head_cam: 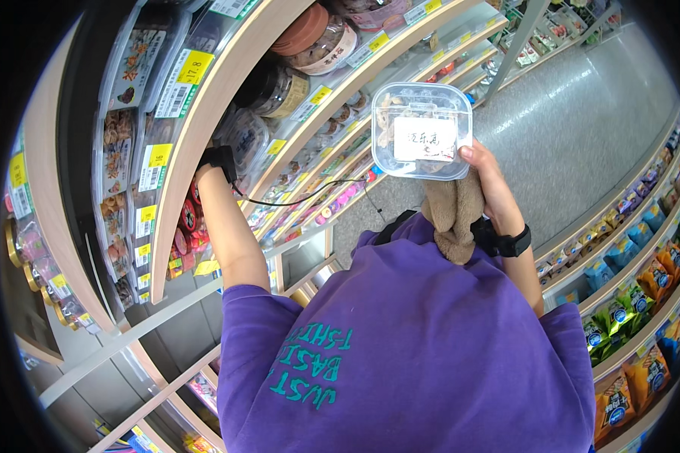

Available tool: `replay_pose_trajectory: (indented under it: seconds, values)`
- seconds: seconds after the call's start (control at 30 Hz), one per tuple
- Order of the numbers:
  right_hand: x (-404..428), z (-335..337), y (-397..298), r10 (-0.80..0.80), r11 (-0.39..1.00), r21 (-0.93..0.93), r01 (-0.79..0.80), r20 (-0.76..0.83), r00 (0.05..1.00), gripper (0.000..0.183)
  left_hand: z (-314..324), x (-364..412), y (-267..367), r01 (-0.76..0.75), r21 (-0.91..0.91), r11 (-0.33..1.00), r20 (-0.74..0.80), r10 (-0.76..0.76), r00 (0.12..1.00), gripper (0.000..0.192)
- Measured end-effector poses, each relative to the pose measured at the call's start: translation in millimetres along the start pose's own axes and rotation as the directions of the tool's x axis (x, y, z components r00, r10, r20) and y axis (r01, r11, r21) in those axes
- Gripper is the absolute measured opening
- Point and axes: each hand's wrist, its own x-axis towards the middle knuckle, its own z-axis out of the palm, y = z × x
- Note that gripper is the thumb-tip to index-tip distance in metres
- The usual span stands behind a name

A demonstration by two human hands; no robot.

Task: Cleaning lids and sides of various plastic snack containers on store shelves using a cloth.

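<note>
My right hand (492, 184) grips a clear plastic food box (382, 161) by its lower right corner, thumb on top. Pale dried pieces show through the lid, which bears a white label (425, 139) with handwriting. Brown plush cloth (450, 218) hangs below the box, against the same hand. My left forearm (229, 226) reaches in between shelves, a black strap device (218, 163) at its wrist. The left hand itself is hidden behind the shelf board (209, 107). Close to that wrist sit a clear tub (246, 136) and a dark-lidded jar (280, 93).
Price-tagged shelves curve along the left, holding clear boxes of dried food (116, 150) and a red-lidded jar (320, 42). Snack bags (637, 294) line shelves at right. A black cable (294, 203) runs from the left wrist. Grey floor (566, 124) shows beyond the box.
</note>
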Motion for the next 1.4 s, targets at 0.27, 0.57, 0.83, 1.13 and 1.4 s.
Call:
replay_pose_trajectory:
  seconds: [0.27,0.57,0.83,1.13,1.4]
  values:
    - [-2,7,-3,0.001,1.000,-0.019,-0.001,0.034,0.999,0.048,4,-8,-7,-0.025,-0.080,0.996,-0.013,0.024,1.000,0.049]
    - [2,18,1,0.043,0.996,-0.080,-0.040,0.041,0.998,0.049,-78,-81,106,0.115,-0.074,0.991,0.031,-0.113,0.993,0.062]
    - [11,27,18,0.150,0.984,-0.118,-0.136,0.119,0.982,0.057,-80,-121,121,0.301,0.004,0.954,-0.111,-0.299,0.948,0.093]
    - [11,25,25,0.153,0.976,-0.173,-0.130,0.125,0.980,0.062,-79,-144,108,0.168,-0.114,0.979,-0.247,-0.192,0.950,0.110]
    - [6,33,12,0.169,0.968,-0.215,-0.130,0.174,0.970,0.064,-94,-223,134,0.400,-0.916,0.040,0.402,0.133,0.906,0.060]
